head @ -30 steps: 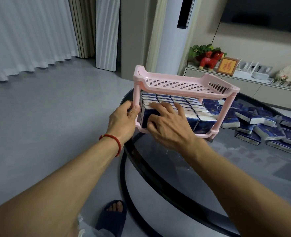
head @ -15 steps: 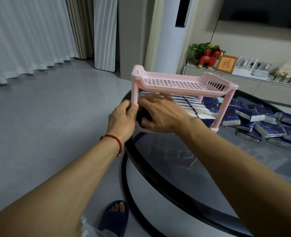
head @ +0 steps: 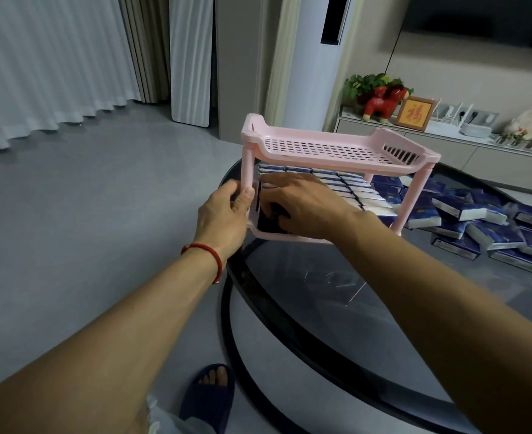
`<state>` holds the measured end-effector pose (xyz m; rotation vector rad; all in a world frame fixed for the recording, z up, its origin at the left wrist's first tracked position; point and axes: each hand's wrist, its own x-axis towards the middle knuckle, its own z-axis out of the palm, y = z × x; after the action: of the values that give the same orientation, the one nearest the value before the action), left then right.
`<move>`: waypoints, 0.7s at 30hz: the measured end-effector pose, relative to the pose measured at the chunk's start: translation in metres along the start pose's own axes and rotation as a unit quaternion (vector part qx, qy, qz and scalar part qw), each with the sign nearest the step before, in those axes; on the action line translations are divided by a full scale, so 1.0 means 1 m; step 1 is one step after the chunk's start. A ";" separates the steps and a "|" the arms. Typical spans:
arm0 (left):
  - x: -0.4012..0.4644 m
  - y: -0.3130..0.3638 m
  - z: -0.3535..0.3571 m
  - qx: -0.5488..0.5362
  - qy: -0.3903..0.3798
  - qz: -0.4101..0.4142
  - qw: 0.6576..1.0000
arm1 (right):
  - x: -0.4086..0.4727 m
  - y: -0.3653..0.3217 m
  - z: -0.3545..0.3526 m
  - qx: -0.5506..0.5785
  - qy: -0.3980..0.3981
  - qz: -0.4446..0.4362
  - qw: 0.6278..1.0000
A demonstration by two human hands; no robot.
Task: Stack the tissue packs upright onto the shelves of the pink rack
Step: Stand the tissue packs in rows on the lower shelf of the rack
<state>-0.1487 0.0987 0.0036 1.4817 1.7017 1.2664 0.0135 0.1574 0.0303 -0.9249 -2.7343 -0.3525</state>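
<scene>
Upright blue-and-white tissue packs [head: 346, 186] are ranged on the lower shelf of the pink slatted plastic rack [head: 330, 151]. Its near corner post is gripped by the left hand [head: 224, 214]; the nearest pack is pinched beneath the curled right hand [head: 305, 205].

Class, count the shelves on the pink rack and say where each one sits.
2. The top shelf is bare; the bottom shelf, resting on the glass table, holds upright tissue packs. No others show.

Upright tissue packs [head: 349, 191] in pink rack [head: 336, 151]
</scene>
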 end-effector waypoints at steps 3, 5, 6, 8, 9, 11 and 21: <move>0.000 0.001 0.001 0.007 0.006 0.002 1.000 | -0.007 -0.004 0.003 -0.027 0.013 -0.005 1.000; 0.000 0.000 0.002 0.008 0.004 0.000 1.000 | -0.014 -0.004 0.005 -0.035 -0.003 0.004 0.999; 0.000 0.000 0.002 0.007 0.003 -0.001 1.000 | -0.018 -0.004 0.005 -0.039 -0.007 0.007 0.999; 0.000 0.000 0.002 0.006 0.003 -0.002 1.000 | -0.025 -0.005 0.003 -0.037 -0.009 0.011 0.999; 0.000 0.000 0.002 0.005 0.003 -0.002 1.000 | -0.029 -0.007 0.002 -0.034 -0.005 0.011 0.999; -0.001 -0.002 0.001 0.004 0.003 -0.002 1.000 | -0.036 -0.011 0.001 -0.032 0.009 0.007 0.999; -0.005 -0.015 0.002 0.022 -0.013 0.004 1.000 | -0.133 -0.032 -0.008 -0.033 0.010 0.010 0.999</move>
<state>-0.1527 0.0955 -0.0109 1.5266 1.7191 1.2157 0.0973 0.0555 -0.0064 -0.9606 -2.7073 -0.4495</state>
